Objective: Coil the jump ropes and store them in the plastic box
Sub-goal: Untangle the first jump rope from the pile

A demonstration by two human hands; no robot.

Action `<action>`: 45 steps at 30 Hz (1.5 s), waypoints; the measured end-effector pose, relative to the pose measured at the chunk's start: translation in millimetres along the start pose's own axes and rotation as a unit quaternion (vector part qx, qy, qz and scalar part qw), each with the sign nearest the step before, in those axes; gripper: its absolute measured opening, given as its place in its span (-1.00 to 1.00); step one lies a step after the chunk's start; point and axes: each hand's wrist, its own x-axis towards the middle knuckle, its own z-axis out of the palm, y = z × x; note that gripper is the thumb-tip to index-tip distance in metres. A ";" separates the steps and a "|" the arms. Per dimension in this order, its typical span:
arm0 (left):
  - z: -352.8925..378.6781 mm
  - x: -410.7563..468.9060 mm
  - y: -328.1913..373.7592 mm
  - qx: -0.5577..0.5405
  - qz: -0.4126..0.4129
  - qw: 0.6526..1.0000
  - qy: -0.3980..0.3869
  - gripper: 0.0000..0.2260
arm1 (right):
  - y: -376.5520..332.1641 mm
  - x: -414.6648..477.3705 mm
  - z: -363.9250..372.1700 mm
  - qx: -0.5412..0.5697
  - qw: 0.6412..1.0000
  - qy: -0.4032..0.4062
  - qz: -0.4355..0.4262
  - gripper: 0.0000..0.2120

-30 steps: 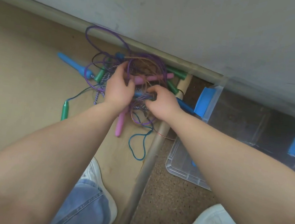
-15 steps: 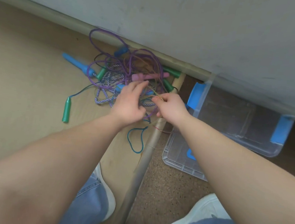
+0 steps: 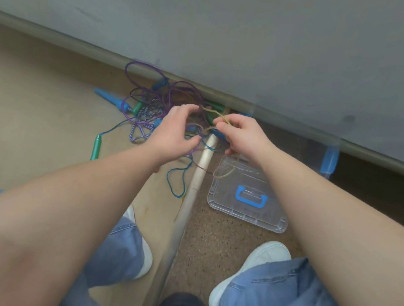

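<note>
Head view: pulling the tan rope free could drag the whole tangle of jump ropes along or tighten a knot, because it looks threaded through the purple and blue loops. The pile lies on the floor at upper centre against the wall, with the clear plastic box to its right and the lid nearer the feet. The right hand hovers over the pile, fingers pinching the tan rope. The left hand arches beside it, fingers curved; whether they grip a strand is unclear.
</note>
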 end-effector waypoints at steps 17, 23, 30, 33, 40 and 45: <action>-59.1 -76.6 112.6 0.110 0.099 0.980 -0.137 -0.77 | -43.9 -135.8 -82.6 -0.062 0.984 0.158 -0.059 -0.89; -53.8 -100.3 137.7 0.092 0.146 0.976 -0.130 -0.47 | -57.5 -176.6 -80.6 -0.010 0.996 -0.007 -0.089 -0.87; -52.8 -119.2 145.8 0.077 0.069 0.975 -0.198 -0.73 | -69.0 -190.1 -90.7 0.005 0.982 0.154 -0.113 -0.87; -63.5 -112.5 129.8 0.113 0.050 0.984 -0.126 -0.74 | -54.7 -180.9 -107.0 -0.020 0.953 0.298 -0.061 -0.83; -66.0 -116.3 128.1 0.083 0.086 0.991 -0.058 -0.75 | -35.1 -189.7 -95.0 -0.329 0.937 0.115 -0.022 -0.46; -65.8 -120.9 155.1 0.041 0.160 0.985 -0.050 -0.80 | -49.8 -184.5 -62.7 -0.185 0.974 -0.051 -0.121 -0.35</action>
